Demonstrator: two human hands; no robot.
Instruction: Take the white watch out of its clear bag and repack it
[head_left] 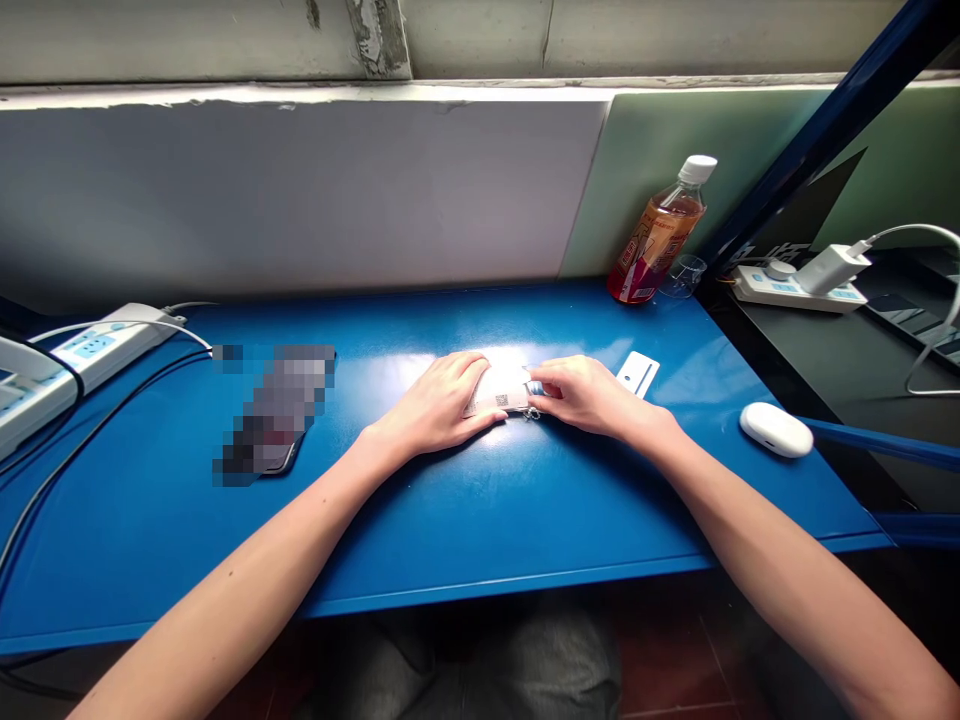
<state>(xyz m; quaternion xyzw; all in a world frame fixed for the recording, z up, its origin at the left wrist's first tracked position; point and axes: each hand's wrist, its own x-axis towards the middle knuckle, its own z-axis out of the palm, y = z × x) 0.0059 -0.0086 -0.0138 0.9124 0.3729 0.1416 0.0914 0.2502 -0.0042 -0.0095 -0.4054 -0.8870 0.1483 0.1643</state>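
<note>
A small white printed packet with a square code on its face lies on the blue desk, washed out by glare. My left hand is closed on its left part, thumb along the near edge and fingers over the far side. At the packet's right end, the fingers of my right hand are pinched together on something bluish, which they largely hide. A small shiny bit shows just below those fingertips. Just beyond my right hand lies a white card with a dark stripe, partly covered by the hand.
To the left lie a pixelated phone and a white power strip with cables. A drink bottle stands at the back right near a clear cup. A white earbud case sits at right, with another power strip beyond.
</note>
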